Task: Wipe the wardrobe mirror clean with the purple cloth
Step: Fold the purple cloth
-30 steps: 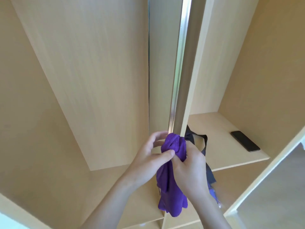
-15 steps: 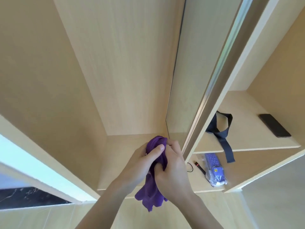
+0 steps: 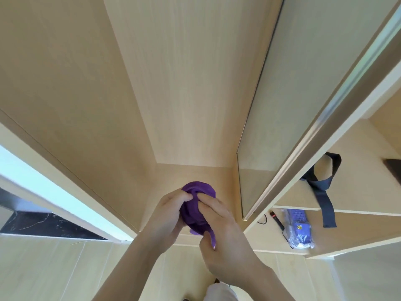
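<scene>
The purple cloth [image 3: 196,208] is bunched into a ball low in the middle of the view, in front of an open wooden compartment. My left hand [image 3: 165,220] grips its left side and my right hand [image 3: 223,237] grips its right side and lower edge. The wardrobe mirror [image 3: 280,101] is a tall panel on the open door to the right, seen at a slant and edged by a silver frame [image 3: 321,124]. Both hands and the cloth are left of the mirror's lower corner and do not touch it.
To the right, shelves carry a dark strap [image 3: 325,185], a wrapped blue remote [image 3: 300,228], a small cabled gadget [image 3: 276,218] and a dark phone [image 3: 393,169] at the frame edge. A bright window strip [image 3: 54,192] lies at left. Pale floor tiles are below.
The view has swung left and down, so the mirror edge now sits further right. The hanging cloth has been gathered into a tight ball between both hands.
</scene>
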Available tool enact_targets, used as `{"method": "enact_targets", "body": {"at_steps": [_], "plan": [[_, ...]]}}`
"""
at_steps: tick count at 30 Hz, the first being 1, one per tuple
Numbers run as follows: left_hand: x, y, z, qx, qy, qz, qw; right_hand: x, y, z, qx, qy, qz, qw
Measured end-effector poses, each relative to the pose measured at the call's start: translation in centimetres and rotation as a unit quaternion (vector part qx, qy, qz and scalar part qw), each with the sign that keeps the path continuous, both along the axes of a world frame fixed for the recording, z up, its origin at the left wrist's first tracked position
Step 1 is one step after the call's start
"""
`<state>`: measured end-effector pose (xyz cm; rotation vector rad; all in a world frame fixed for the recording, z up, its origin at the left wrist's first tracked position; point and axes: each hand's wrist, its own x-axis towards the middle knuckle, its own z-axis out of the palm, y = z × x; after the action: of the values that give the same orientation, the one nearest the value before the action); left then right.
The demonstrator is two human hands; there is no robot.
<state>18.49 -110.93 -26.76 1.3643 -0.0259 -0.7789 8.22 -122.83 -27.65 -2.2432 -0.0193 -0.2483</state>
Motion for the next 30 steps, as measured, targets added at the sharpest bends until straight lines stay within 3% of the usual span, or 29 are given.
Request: {"method": "enact_targets", "body": {"at_steps": [5, 9, 14, 20, 24, 30], "plan": [[1.4, 0.3, -0.2, -0.032, 0.038, 0.101, 0.994, 0.4, -2.9, -1.6, 0.200, -0.009, -0.133, 0.971], [2.5, 1.7, 0.4, -0.070, 0.060, 0.136, 0.986, 2.5, -7.7, -4.1, 0.200, 0.084, -0.194, 0.957], [4.1, 1.5, 1.8, -0.091, 0.027, 0.120, 0.988, 6.2, -10.7, -4.7, 0.173, 0.091, -0.136, 0.971], [5.5, 0.3, 2.3, -0.087, -0.020, 0.111, 0.990, 12.5, -8.0, -3.4, 0.136, 0.096, 0.089, 0.982], [6.7, 2.0, 2.5, -0.064, -0.043, 0.116, 0.990, 15.1, -7.2, -2.0, 0.213, 0.139, 0.096, 0.962], [9.1, 4.1, 1.9, -0.021, -0.045, 0.063, 0.997, 17.9, -7.2, 1.3, 0.258, 0.106, 0.096, 0.956]]}}
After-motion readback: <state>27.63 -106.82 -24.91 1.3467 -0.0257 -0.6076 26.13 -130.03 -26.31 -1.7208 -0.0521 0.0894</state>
